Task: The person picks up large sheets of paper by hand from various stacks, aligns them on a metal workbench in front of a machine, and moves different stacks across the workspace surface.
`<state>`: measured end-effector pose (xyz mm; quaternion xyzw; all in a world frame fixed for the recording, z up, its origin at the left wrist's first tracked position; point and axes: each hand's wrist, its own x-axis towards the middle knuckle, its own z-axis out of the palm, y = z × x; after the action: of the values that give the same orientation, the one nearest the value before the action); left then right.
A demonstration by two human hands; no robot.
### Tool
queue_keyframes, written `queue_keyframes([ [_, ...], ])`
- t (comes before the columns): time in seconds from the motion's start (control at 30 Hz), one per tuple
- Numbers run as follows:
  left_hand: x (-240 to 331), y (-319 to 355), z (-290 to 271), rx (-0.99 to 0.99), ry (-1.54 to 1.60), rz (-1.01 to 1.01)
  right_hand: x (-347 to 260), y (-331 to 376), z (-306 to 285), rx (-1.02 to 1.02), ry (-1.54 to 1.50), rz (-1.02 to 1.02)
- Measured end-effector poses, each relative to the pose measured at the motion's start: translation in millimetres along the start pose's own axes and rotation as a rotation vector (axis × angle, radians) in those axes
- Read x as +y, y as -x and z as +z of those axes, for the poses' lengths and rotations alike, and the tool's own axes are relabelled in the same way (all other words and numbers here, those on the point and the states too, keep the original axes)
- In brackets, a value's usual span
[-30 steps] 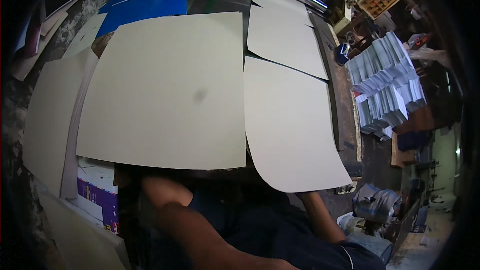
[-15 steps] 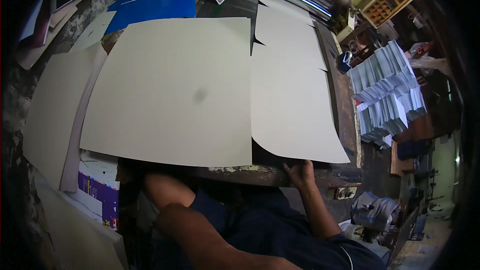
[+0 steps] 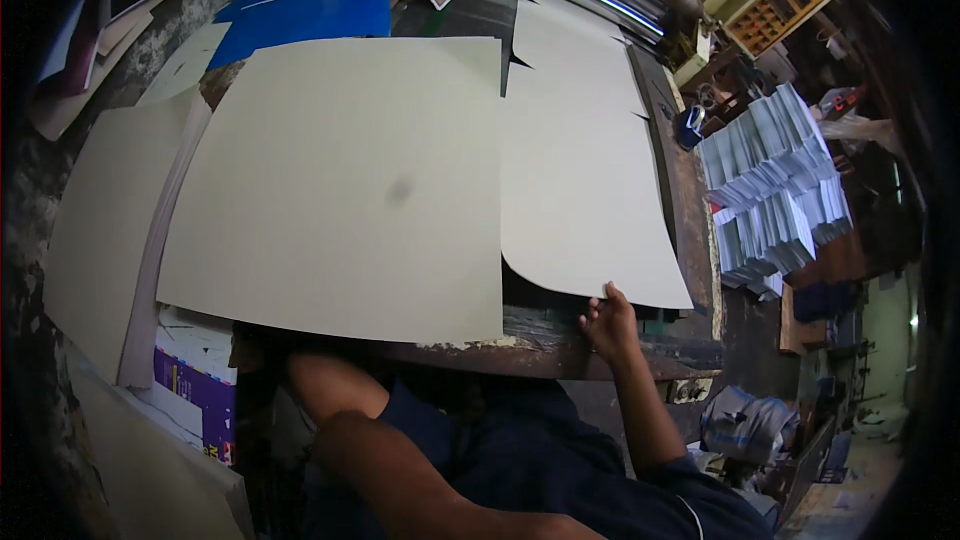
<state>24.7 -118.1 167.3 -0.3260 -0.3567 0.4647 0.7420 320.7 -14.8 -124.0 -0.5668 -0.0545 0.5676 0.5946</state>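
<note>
The pale sheet (image 3: pixel 585 180) lies on the counter (image 3: pixel 560 352) just ahead of my right hand (image 3: pixel 611 326), smooth and off-white, its near left corner curving round. I have that hand's fingers partly curled, one fingertip at the sheet's near edge; I can't tell whether I'm pinching it. My left hand is out of sight, though my left arm (image 3: pixel 400 470) shows. Left of my right hand spreads a larger sheet (image 3: pixel 330 190), just as pale; farther off to the right stand white paper stacks (image 3: pixel 765 175).
</note>
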Motion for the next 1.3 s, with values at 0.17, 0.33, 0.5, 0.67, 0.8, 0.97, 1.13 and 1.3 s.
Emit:
queue_keyframes([
  [0.17, 3.2, -12.9, 2.1, 0.119, -0.365, 0.072, 16.3, 50.8, -19.1, -0.026, -0.001, 0.104],
  [0.33, 18.2, -16.3, -5.6, 0.098, -0.657, -0.12, 36.6, 98.6, -37.4, 0.019, 0.014, 0.2],
  [0.5, 56.4, -28.9, -14.7, -0.097, -0.805, -0.655, 47.0, 126.2, -51.0, -0.095, -0.026, 0.326],
  [0.67, 70.4, -44.3, -18.0, -0.164, -1.057, -0.858, 47.8, 143.3, -53.5, -0.123, -0.072, 0.371],
  [0.8, 74.3, -50.8, -9.8, -0.298, -1.377, -0.971, 46.9, 144.0, -56.4, -0.14, -0.071, 0.394],
  [0.97, 67.0, -70.0, 7.7, -0.642, -1.897, -1.025, 43.7, 132.6, -61.4, -0.164, -0.124, 0.338],
  [1.13, 95.7, -87.4, 14.0, -0.823, -3.06, -0.608, 37.1, 106.3, -41.0, -0.259, -0.147, 0.309],
  [1.3, 169.9, -97.5, -33.1, -0.454, -3.718, -0.628, 21.1, 83.8, -36.2, -0.236, -0.177, 0.216],
])
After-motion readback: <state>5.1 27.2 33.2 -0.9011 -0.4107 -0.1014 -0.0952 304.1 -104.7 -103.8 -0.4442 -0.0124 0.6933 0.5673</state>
